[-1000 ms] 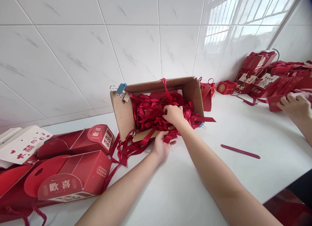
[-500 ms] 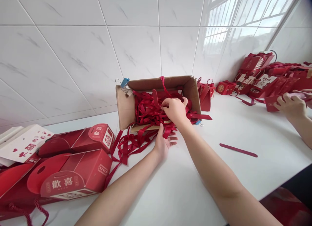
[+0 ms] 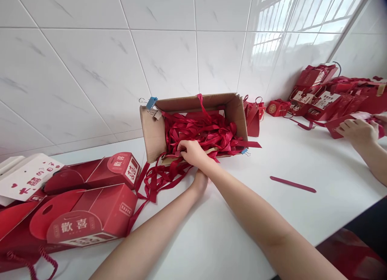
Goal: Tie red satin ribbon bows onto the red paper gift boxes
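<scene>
A cardboard box (image 3: 153,141) filled with tangled red ribbons (image 3: 208,129) stands against the tiled wall. At its front rim is my right hand (image 3: 192,153), its thumb and fingers closed on a flat dark red strap (image 3: 173,155), mostly covered by the fingers and ribbons. My left hand (image 3: 202,181) is below the right wrist, in front of the box; its fingers are hidden behind the right forearm. Loose ribbon loops (image 3: 154,187) spill over the box's front left corner onto the white table (image 3: 236,231).
Red gift boxes (image 3: 90,215) with white lettering lie at the left, beside a white printed box (image 3: 33,177). A single red strap (image 3: 293,184) lies on the right. Further right, a co-worker's hands (image 3: 359,131) handle a red box near a pile of gift boxes (image 3: 326,100).
My right hand has moved from inside the box left and toward me, to the front rim, along with the strap. My left hand's open fingers are now covered by my right forearm.
</scene>
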`<state>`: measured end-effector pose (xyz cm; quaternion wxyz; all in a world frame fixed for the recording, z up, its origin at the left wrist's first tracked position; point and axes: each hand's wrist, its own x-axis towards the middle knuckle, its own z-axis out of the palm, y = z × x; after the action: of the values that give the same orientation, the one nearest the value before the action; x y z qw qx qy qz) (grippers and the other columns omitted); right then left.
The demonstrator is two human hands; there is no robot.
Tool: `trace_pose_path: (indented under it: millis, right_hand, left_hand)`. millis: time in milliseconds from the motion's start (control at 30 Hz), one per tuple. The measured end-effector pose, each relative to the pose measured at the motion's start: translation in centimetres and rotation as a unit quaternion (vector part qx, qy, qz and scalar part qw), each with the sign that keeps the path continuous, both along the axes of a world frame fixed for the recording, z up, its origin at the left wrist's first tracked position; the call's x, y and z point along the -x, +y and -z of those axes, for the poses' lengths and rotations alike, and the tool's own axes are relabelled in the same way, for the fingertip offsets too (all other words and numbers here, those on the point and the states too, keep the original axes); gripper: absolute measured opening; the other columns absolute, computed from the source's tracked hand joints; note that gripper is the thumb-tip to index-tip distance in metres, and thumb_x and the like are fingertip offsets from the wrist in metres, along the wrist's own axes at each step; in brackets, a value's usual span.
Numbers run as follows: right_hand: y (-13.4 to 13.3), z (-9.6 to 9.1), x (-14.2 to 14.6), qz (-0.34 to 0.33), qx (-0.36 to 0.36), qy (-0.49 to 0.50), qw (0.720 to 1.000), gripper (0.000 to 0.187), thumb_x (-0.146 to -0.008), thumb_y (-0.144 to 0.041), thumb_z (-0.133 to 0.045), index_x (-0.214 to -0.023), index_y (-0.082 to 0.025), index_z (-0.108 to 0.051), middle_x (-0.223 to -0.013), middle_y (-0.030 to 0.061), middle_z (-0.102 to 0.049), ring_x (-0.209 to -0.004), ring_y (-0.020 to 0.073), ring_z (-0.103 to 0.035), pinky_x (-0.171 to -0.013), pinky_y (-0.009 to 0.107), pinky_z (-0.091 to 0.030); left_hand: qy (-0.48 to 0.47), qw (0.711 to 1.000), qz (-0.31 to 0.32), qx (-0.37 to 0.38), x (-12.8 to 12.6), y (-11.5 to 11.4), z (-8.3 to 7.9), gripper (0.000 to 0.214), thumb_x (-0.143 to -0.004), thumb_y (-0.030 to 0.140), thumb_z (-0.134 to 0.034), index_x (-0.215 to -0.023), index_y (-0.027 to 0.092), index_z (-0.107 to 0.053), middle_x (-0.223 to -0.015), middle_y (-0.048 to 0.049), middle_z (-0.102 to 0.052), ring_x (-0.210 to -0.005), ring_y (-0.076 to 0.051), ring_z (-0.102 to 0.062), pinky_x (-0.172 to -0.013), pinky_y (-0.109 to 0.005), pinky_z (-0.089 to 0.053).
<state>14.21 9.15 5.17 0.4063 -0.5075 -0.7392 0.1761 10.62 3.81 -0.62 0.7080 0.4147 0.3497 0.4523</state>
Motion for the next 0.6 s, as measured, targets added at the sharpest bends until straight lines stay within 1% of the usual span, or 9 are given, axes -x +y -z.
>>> trace_pose_path:
  millis: [67, 133, 233, 333, 400, 500, 600]
  right_hand:
    - [0.3, 0.1, -0.6, 0.011, -0.003, 0.000, 1.000, 0.025, -0.070, 0.000, -0.052, -0.080, -0.019, -0.065, -0.079, 0.0015, -0.070, -0.075, 0.0156, -0.063, -0.071, 0.025, -0.046]
    - [0.5, -0.1, -1.4, 0.022, -0.006, -0.003, 1.000, 0.023, -0.073, -0.003, -0.053, -0.083, -0.020, -0.064, -0.080, 0.0014, -0.070, -0.077, 0.0160, -0.063, -0.074, 0.026, -0.046]
    - [0.3, -0.9, -2.3, 0.036, -0.003, -0.013, 0.999, 0.021, -0.076, -0.005, -0.053, -0.085, -0.021, -0.063, -0.080, 0.0015, -0.070, -0.077, 0.0168, -0.063, -0.074, 0.026, -0.045]
    - [-0.3, -1.8, -2.5, 0.048, 0.003, -0.026, 0.999, 0.020, -0.079, -0.009, -0.052, -0.090, -0.023, -0.062, -0.078, 0.0012, -0.069, -0.074, 0.0177, -0.063, -0.070, 0.026, -0.044]
    - [-0.7, -2.2, -2.4, 0.057, 0.006, -0.036, 0.998, 0.019, -0.080, -0.012, -0.052, -0.091, -0.024, -0.061, -0.079, 0.0018, -0.069, -0.073, 0.0194, -0.062, -0.067, 0.027, -0.043]
    - [-1.2, -2.5, -2.2, 0.090, 0.000, -0.077, 0.993, 0.020, -0.084, -0.015, -0.047, -0.096, -0.025, -0.060, -0.083, 0.0030, -0.070, -0.074, 0.0215, -0.062, -0.064, 0.028, -0.040]
    - [-1.2, -2.4, -2.1, 0.119, -0.040, -0.132, 0.983, 0.027, -0.085, -0.012, -0.041, -0.102, -0.025, -0.058, -0.089, 0.0031, -0.070, -0.077, 0.0209, -0.062, -0.064, 0.027, -0.038]
  left_hand:
    - [0.003, 1.000, 0.023, -0.009, 0.0, -0.1, -0.1, 0.012, -0.081, 0.030, -0.053, -0.078, 0.019, -0.055, -0.072, -0.0017, -0.058, -0.070, -0.016, -0.054, -0.063, -0.028, -0.044]
    - [0.003, 0.999, 0.049, -0.016, 0.0, -0.3, -0.3, 0.013, -0.081, 0.031, -0.053, -0.081, 0.019, -0.055, -0.078, -0.0029, -0.061, -0.075, -0.017, -0.056, -0.066, -0.029, -0.045]
    - [0.006, 0.996, 0.085, -0.032, 0.0, -0.5, -0.6, 0.020, -0.081, 0.035, -0.056, -0.094, 0.020, -0.055, -0.096, -0.0058, -0.063, -0.084, -0.019, -0.058, -0.070, -0.030, -0.046]
    - [0.013, 0.993, 0.107, -0.050, 0.1, -0.6, -0.7, 0.032, -0.082, 0.041, -0.056, -0.108, 0.022, -0.051, -0.107, -0.0078, -0.062, -0.085, -0.021, -0.060, -0.069, -0.032, -0.047]
    - [0.019, 0.993, 0.108, -0.054, 0.2, -0.7, -0.8, 0.035, -0.083, 0.042, -0.055, -0.112, 0.023, -0.050, -0.107, -0.0089, -0.062, -0.084, -0.021, -0.061, -0.069, -0.033, -0.047]
    - [0.023, 0.994, 0.101, -0.047, 0.3, -0.8, -0.9, 0.033, -0.082, 0.040, -0.057, -0.110, 0.023, -0.052, -0.099, -0.0091, -0.063, -0.085, -0.023, -0.061, -0.069, -0.033, -0.046]
    - [0.025, 0.995, 0.093, -0.040, 0.3, -0.9, -1.0, 0.028, -0.079, 0.034, -0.060, -0.105, 0.022, -0.054, -0.090, -0.0074, -0.064, -0.085, -0.024, -0.060, -0.069, -0.033, -0.046]
